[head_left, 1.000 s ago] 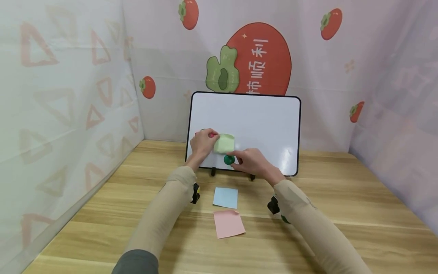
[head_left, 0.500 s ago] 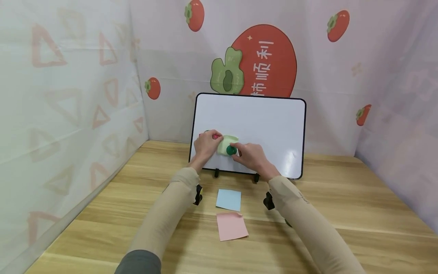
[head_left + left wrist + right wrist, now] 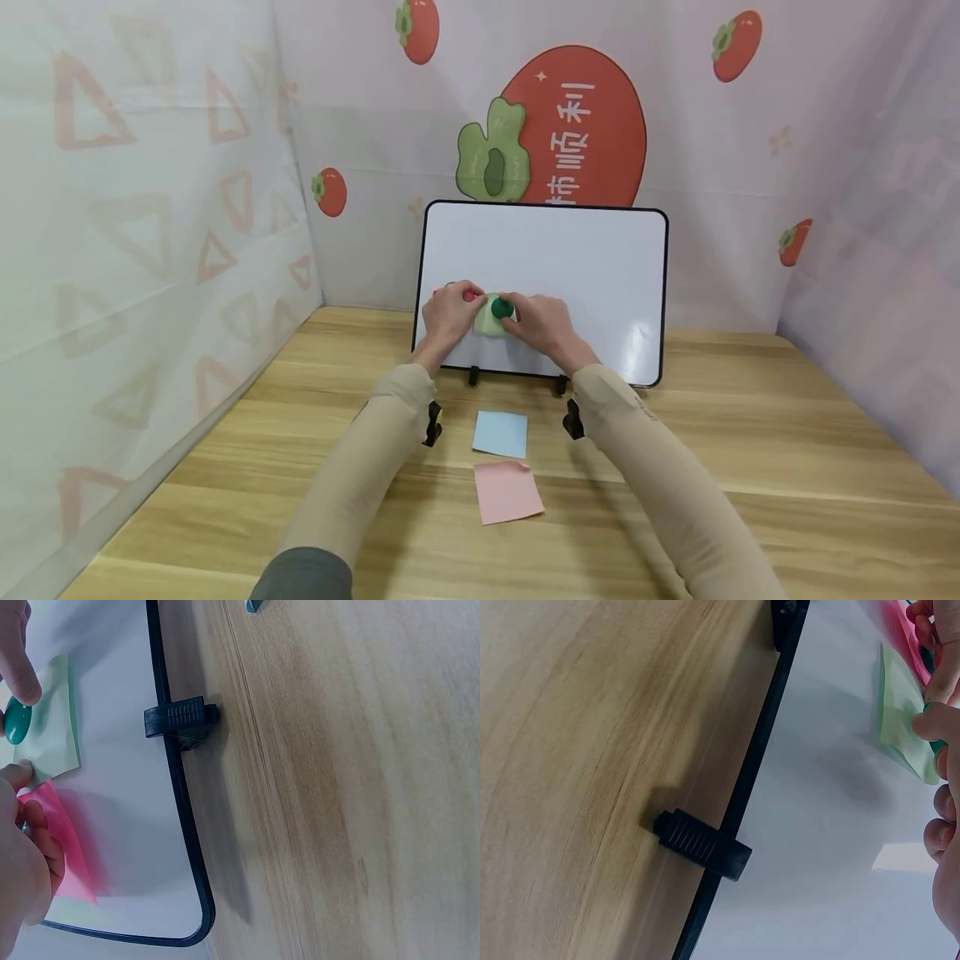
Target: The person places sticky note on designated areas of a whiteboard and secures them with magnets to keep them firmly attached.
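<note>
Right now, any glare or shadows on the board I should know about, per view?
Head: a bright glare patch at the whiteboard's lower right. Left wrist: a pinkish shadow beside the pink note, plus dark shadow on the tabletop along the board's edge. Right wrist: a pale reflection near the right hand.

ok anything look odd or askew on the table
The pink note on the table looks off: its far edge curls up near the right corner, and it lies askew to the blue note.
</note>
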Tool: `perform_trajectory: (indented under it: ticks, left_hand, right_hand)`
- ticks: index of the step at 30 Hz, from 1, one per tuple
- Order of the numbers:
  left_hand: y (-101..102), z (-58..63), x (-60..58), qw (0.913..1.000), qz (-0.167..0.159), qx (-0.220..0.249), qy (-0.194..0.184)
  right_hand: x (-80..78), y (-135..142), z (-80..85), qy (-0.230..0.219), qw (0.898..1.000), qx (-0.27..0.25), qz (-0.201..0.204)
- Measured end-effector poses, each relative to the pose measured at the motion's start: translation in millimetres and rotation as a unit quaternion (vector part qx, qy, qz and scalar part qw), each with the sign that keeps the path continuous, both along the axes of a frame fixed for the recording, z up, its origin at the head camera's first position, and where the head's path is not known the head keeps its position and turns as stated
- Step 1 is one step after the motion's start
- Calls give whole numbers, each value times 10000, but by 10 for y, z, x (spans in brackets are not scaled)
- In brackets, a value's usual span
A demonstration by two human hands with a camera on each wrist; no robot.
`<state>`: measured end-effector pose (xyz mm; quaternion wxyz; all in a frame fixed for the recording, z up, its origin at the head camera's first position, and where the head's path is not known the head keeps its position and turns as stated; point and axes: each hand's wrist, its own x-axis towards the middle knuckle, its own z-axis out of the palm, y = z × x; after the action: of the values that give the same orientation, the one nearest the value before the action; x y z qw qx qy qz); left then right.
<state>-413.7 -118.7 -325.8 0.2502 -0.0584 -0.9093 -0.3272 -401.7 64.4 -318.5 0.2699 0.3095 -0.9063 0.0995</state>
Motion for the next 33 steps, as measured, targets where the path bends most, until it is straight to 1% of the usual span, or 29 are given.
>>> perform_trajectory:
  ticks: [8, 16, 24, 33]
  left_hand:
    - [32, -10, 2, 10000, -63, -24, -8]
    - [37, -9, -16, 9999, -88, -81, 45]
    - [19, -9, -14, 9999, -75, -109, 98]
    - [-15, -10, -7, 9996, -100, -205, 138]
  right_hand:
    - [-73, -37, -11, 91, 9998, -121, -127]
    - [-144, -44, 19, 53, 9995, -104, -277]
    - [-146, -56, 49, -85, 9995, -110, -289]
    - [-158, -76, 35, -316, 9987, -207, -339]
